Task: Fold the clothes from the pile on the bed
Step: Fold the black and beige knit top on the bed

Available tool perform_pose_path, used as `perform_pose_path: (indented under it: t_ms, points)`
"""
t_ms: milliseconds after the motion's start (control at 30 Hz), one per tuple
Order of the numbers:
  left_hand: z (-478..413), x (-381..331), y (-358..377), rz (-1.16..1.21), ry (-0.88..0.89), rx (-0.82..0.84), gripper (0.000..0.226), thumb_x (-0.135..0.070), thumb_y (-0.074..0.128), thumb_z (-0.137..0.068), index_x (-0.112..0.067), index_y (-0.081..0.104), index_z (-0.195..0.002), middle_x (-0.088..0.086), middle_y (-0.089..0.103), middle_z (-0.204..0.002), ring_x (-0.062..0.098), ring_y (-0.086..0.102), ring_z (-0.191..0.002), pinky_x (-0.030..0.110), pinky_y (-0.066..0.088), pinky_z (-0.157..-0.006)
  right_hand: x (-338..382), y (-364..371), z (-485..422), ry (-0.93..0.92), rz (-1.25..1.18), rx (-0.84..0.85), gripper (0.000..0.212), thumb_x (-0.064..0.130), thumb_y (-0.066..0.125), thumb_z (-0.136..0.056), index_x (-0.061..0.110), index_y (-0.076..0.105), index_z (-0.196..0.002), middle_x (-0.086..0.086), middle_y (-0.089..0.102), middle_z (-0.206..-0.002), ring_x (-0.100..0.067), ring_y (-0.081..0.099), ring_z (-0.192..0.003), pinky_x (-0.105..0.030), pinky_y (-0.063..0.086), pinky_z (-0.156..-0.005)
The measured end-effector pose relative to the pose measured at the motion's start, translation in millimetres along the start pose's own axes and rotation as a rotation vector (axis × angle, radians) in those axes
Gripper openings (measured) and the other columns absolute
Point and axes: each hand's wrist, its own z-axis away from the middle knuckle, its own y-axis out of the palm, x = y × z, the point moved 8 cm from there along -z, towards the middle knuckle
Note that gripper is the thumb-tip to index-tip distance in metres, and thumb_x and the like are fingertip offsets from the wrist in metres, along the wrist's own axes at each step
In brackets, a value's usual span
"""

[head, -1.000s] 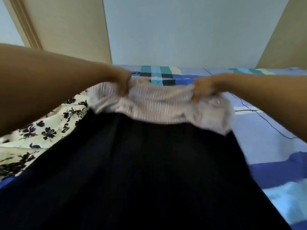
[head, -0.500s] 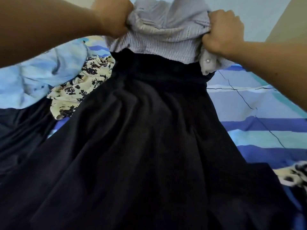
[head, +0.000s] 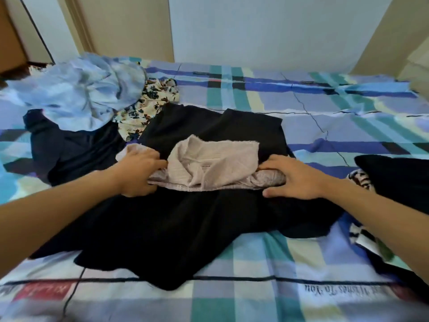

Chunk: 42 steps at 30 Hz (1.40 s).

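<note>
We reach fwd w/ L forearm [head: 58, 217] & R forearm [head: 376, 217] bare, L hand [head: 139, 174] w/ fingers curled round one end of the pale top [head: 213, 159], R hand [head: 298, 180] palm-down opposite, fingers bent over its other end, thumb out underneath.

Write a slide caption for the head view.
The left hand and right hand hold a dress's pale top; dark skirt spread on the bed.
</note>
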Motion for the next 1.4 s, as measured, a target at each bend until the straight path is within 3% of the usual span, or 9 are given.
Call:
perform_pose_path:
  t_ms: [133,267,467,700,900,1067,1133,1267,1400]
  points:
    - [43,-18,-36,0.373,-0.100,-0.455,0.050,-0.026,0.069,-0.077,-0.022,0.051,-0.123,-0.002,0.047,-0.110,0.025,0.048,-0.108,0.044,0.041,-0.096,-33,-45,59,0.215,-0.249,-0.531,0.034,0.022,0.077,-0.076,0.025,0.054,-0.101,0.002,0.056,-0.103,-0.016,0.056,-0.095,-0.032,0.046,-0.086]
    - [78,-102,-50,0.647,0.255,-0.397,0.038,-0.063,0.062,-0.082,-0.038,0.048,-0.106,-0.021,0.045,-0.099,0.003,0.049,-0.092,0.024,0.047,-0.078,-17,4,95,0.313,-0.128,-0.150,0.047,0.063,0.075,-0.055,0.032,0.046,-0.077,0.011,0.053,-0.076,-0.009,0.051,-0.068,-0.038,0.049,-0.068]
    - [64,-143,3,0.327,0.219,-0.149,0.094,-0.082,0.051,-0.072,-0.035,0.022,-0.149,-0.016,0.034,-0.132,0.009,0.038,-0.116,0.029,0.045,-0.096,-12,42,85,0.266,0.275,-0.033,0.097,0.066,0.072,-0.063,0.032,0.034,-0.146,0.006,0.042,-0.140,-0.022,0.043,-0.129,-0.046,0.037,-0.108]
    - [37,-128,-4,0.466,0.097,-0.255,0.044,-0.008,0.050,-0.085,-0.028,0.055,-0.124,-0.005,0.059,-0.121,0.023,0.058,-0.110,0.038,0.050,-0.086,-25,10,82,0.224,-0.236,-0.428,0.042,-0.012,0.057,-0.068,0.016,0.064,-0.098,-0.002,0.071,-0.091,-0.025,0.066,-0.089,-0.042,0.053,-0.080]
    - [20,-69,-39,1.345,0.001,-0.139,0.041,0.022,0.040,-0.086,-0.010,0.066,-0.086,0.007,0.071,-0.084,0.012,0.064,-0.077,0.026,0.047,-0.075,-42,-52,98,0.306,-0.919,-0.693,0.030,0.014,0.061,-0.077,0.034,0.072,-0.096,0.008,0.076,-0.084,-0.010,0.073,-0.078,-0.017,0.053,-0.062]
    - [34,-46,-59,0.921,-0.126,-0.569,0.012,-0.018,0.054,-0.098,-0.013,0.061,-0.107,0.003,0.060,-0.098,0.020,0.055,-0.091,0.034,0.042,-0.087,-69,-62,118,0.620,-0.525,-0.770,0.058,0.039,0.079,-0.079,0.024,0.049,-0.125,-0.003,0.063,-0.108,-0.020,0.063,-0.092,-0.028,0.047,-0.071]
    - [38,-76,-54,0.849,0.066,-0.479,0.043,-0.053,0.053,-0.093,-0.018,0.055,-0.118,-0.002,0.055,-0.106,0.016,0.052,-0.097,0.033,0.042,-0.090,-47,-61,121,0.573,-0.234,-0.791,0.066,0.042,0.081,-0.075,0.019,0.041,-0.123,-0.005,0.055,-0.109,-0.026,0.057,-0.101,-0.037,0.046,-0.082]
    - [41,-118,-17,0.348,0.170,-0.256,0.103,-0.091,0.044,-0.064,-0.028,0.031,-0.144,-0.009,0.041,-0.127,0.016,0.045,-0.115,0.038,0.044,-0.096,-2,-9,109,0.477,-0.067,-0.376,0.076,0.085,0.064,-0.051,0.034,0.047,-0.103,0.007,0.047,-0.107,-0.020,0.054,-0.103,-0.045,0.049,-0.087]
    - [36,-129,-13,0.148,0.122,-0.326,0.091,-0.069,0.059,-0.068,-0.020,0.038,-0.142,-0.003,0.047,-0.121,0.021,0.047,-0.108,0.035,0.047,-0.089,5,61,111,0.521,0.190,0.179,0.108,0.077,0.073,-0.052,0.035,0.021,-0.138,0.002,0.027,-0.133,-0.025,0.036,-0.127,-0.045,0.045,-0.090]
